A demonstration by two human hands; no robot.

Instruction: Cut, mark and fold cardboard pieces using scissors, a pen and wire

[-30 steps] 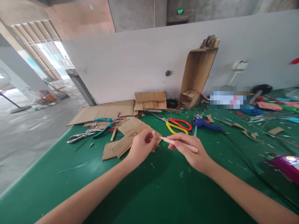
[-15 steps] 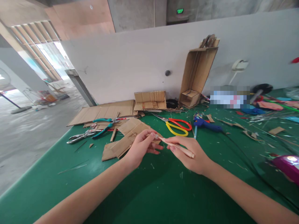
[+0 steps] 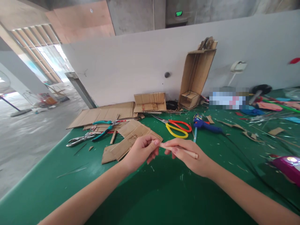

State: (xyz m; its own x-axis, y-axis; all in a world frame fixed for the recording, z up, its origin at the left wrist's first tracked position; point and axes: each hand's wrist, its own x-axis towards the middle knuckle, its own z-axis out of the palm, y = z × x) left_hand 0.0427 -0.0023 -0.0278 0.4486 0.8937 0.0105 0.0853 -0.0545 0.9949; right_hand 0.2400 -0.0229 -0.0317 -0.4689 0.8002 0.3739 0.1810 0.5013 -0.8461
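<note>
A slim, pale, pen-shaped stick [image 3: 191, 153] lies slanted across my right hand [image 3: 191, 153], whose thumb and fingers close around its middle. Its blunt end points to the lower right. My left hand [image 3: 145, 150] pinches at the opposite tip, with thumb against forefinger; the fingers hide that tip, and its exact kind is unclear. Both hands are held above the green table [image 3: 140, 193], nearly touching each other. Just beyond them are cut cardboard pieces [image 3: 126, 137] and scissors [image 3: 179, 128] with red and yellow handles.
Teal-handled pliers [image 3: 109, 126] and metal locking pliers [image 3: 82, 137] lie at left. A blue glue gun [image 3: 207, 125] trails its cord along the right, near a magenta device [image 3: 287, 165]. A tall cardboard structure [image 3: 198, 72] leans on the white partition [image 3: 126, 68].
My two hands have come closer together, and the stick's far tip is now covered by my fingers. The view has shifted slightly. The tools on the table stay put.
</note>
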